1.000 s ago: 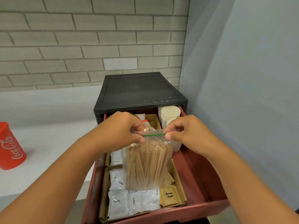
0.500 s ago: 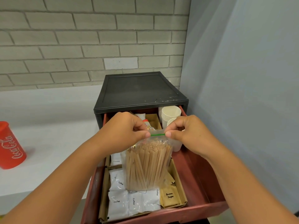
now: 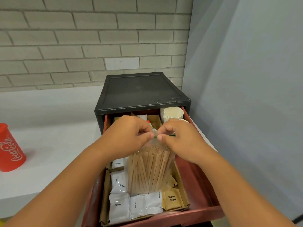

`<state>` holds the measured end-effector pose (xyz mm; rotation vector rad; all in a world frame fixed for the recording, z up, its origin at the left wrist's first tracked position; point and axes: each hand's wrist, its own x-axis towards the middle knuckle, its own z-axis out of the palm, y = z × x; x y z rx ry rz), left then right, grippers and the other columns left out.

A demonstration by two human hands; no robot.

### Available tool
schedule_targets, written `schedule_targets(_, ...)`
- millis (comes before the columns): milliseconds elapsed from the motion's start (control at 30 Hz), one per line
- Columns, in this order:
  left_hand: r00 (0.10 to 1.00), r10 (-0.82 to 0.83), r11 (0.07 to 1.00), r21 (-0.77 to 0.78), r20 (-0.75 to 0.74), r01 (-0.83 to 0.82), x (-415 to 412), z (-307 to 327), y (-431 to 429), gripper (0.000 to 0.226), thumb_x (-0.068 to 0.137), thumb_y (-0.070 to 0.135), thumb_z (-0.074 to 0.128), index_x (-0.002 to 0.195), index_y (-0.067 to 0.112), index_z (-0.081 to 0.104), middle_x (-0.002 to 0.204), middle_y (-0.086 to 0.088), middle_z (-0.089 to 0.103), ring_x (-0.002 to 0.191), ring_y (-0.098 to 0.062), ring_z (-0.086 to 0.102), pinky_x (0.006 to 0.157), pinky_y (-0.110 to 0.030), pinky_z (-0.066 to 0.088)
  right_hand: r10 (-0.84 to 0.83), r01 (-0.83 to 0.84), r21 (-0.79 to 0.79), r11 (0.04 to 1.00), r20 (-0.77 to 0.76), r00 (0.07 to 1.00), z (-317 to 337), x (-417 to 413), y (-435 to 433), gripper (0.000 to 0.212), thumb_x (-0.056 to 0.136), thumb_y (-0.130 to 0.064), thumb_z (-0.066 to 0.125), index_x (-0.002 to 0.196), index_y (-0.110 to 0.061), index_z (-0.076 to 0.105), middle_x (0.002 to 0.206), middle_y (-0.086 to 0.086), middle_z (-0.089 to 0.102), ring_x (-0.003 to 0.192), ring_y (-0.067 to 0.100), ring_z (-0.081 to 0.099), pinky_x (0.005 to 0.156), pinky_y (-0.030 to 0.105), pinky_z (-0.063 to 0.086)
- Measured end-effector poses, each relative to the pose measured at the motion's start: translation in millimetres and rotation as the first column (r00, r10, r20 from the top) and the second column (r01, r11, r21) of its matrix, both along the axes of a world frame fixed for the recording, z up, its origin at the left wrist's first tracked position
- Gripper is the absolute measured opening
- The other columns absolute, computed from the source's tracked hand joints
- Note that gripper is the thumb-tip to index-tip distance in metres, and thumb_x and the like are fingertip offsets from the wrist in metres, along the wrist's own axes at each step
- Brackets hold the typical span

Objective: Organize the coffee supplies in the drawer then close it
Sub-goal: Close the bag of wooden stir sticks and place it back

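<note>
A clear zip bag of wooden stir sticks point(image 3: 150, 169) hangs upright over the open red drawer point(image 3: 203, 190). My left hand point(image 3: 126, 138) and my right hand point(image 3: 178, 138) both pinch its green zip strip, thumbs nearly touching at the middle. Below the bag lie white coffee sachets point(image 3: 119, 207), a cream sachet point(image 3: 117, 163) and brown sugar packets point(image 3: 172, 199) in a cardboard tray point(image 3: 184, 189). A stack of paper cups point(image 3: 173, 113) stands at the drawer's back right.
The drawer belongs to a black cabinet point(image 3: 141, 90) against a brick wall, with a grey wall close on the right. A red Coca-Cola cup point(image 3: 9, 149) stands on the white counter at far left.
My left thumb and fingers have slid right along the green zip strip towards my right hand, so less of the strip shows between them. The bag has stayed in place.
</note>
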<state>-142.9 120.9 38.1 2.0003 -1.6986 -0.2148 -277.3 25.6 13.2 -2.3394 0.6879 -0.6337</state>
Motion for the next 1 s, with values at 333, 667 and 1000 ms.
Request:
schedule_targets(333,1.0,-0.004,1.0,-0.003,-0.013,0.004,0.7,-7.3,-2.3,0.007,0.083,0.027,0.067,0.078,0.026,0.07,0.075,0.004,0.068,0.075,-0.01,0.062,0.068,-0.028,0.052,-0.001,0.002,-0.013,1.0,0.068,0.998,-3.8,4.8,5.0,0.011,0.086,-0.018,0.064,0.077,-0.024,0.063,0.087,-0.008,0.06,0.085,0.005,0.054,0.078,0.024,0.045)
schedule_targets(667,0.999,0.035,0.999,0.036,-0.031,-0.034,5.0,-6.0,-2.3,0.022,0.084,0.024,0.065,0.066,0.037,0.059,0.073,0.014,0.063,0.074,-0.002,0.06,0.061,-0.011,0.044,-0.082,0.074,0.105,0.992,0.076,0.994,-1.4,-15.7,-15.0,0.033,0.085,-0.009,0.065,0.064,-0.034,0.056,0.074,-0.014,0.059,0.075,0.002,0.054,0.066,0.014,0.038)
schedule_targets(1000,0.999,-0.042,0.997,-0.066,0.021,0.043,-13.5,-9.1,-19.2,0.013,0.085,0.028,0.062,0.085,0.019,0.072,0.077,0.006,0.066,0.075,-0.007,0.06,0.069,-0.027,0.053,-0.019,0.007,0.098,0.995,0.119,0.993,-5.9,-11.9,-11.9,0.025,0.084,-0.013,0.066,0.069,-0.033,0.062,0.073,-0.014,0.063,0.073,-0.009,0.055,0.064,0.001,0.042)
